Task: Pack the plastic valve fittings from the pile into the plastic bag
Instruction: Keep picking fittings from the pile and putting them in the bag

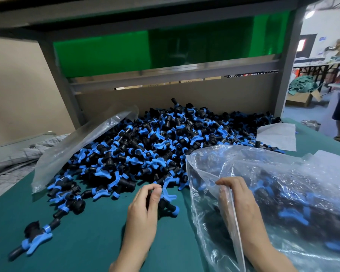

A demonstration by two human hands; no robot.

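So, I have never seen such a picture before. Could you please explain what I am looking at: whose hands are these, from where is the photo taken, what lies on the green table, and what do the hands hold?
There is no machine here. A person wears a camera on the head, so you look forward and down at their own two bare hands.

On the green table lies a big pile of valve fittings, black plastic with blue handles. A few lie apart at the near left. An empty clear bag lies on the pile's left side.

The left hand is closed on one fitting at the pile's near edge. The right hand grips the rim of the plastic bag, holding its mouth open. This bag already contains many fittings.
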